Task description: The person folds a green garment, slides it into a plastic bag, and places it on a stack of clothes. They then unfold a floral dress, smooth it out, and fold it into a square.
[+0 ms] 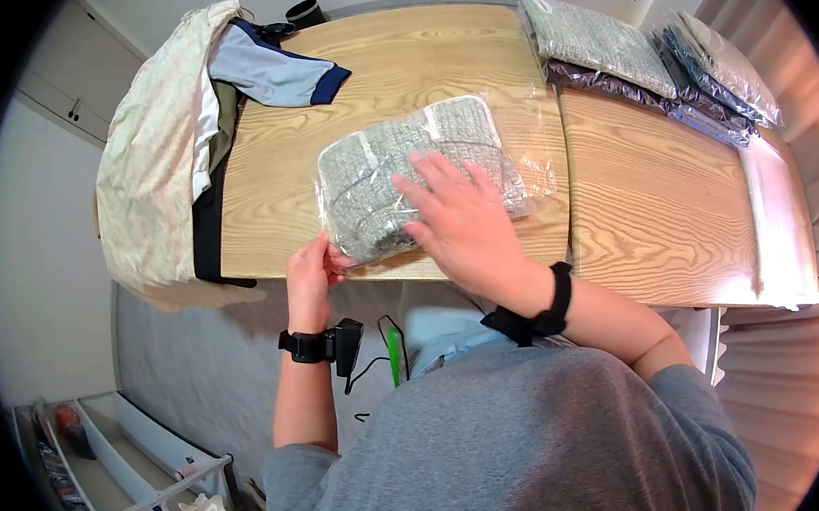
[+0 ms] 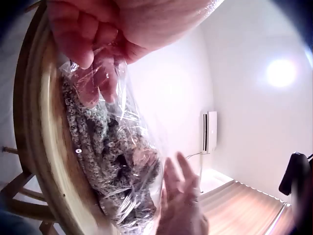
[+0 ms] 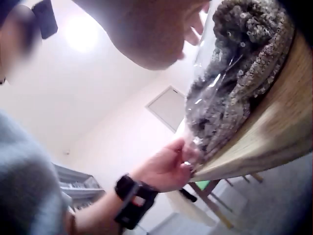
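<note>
A folded grey-white chunky knit garment, light-trimmed along its far edge, lies inside a clear plastic bag at the table's near edge. My left hand pinches the bag's near left corner; in the left wrist view, some of its fingers show through the plastic. Over the middle of the garment, my right hand is spread with fingers extended, its fingertips overlapping the bag in the head view. The right wrist view shows the bulging knit under the shiny film, with the left hand at the near corner.
Bagged folded clothes are stacked at the back right. Clothes are piled along the left edge, a blue-grey sleeve reaching inward. Clear plastic sheets lie far right. A sectioned bin stands lower left on the floor.
</note>
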The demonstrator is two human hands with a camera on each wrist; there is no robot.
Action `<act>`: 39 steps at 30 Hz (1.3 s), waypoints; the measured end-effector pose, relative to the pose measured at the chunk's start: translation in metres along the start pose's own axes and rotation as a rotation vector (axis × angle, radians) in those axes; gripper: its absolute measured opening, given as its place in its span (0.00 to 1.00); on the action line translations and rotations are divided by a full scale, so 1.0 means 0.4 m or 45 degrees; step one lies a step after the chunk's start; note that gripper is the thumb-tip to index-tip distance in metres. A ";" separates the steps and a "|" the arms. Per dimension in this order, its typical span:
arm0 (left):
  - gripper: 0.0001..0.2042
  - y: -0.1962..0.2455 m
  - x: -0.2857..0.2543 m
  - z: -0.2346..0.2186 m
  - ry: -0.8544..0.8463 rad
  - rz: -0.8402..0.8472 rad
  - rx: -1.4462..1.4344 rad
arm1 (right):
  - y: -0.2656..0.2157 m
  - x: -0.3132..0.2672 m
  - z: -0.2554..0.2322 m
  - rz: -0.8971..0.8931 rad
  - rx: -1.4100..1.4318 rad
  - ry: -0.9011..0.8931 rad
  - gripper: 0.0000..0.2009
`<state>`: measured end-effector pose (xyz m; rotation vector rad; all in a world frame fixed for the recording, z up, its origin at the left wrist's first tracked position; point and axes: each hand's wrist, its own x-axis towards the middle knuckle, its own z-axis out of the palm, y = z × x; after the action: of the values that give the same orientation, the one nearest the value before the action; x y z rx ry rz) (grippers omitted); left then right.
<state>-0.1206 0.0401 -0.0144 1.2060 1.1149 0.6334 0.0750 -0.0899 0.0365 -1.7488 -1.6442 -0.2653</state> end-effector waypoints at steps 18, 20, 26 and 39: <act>0.21 0.200 -0.010 0.142 -0.412 1.394 1.517 | 0.099 0.069 0.035 0.013 -0.397 -0.308 0.21; 0.24 0.186 0.022 0.148 -0.430 1.418 1.823 | 0.115 0.077 0.025 -0.009 -0.451 -0.355 0.21; 0.29 0.149 0.067 0.139 -0.577 1.154 1.762 | 0.157 0.068 0.031 0.110 -0.168 -0.538 0.23; 0.29 0.116 0.108 0.135 -0.781 0.889 1.438 | 0.175 0.060 0.055 0.250 0.041 -0.623 0.23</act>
<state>-0.0478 0.0693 0.0134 2.5997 0.4340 0.0272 0.1377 -0.0532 0.0102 -2.0421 -1.7692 0.3039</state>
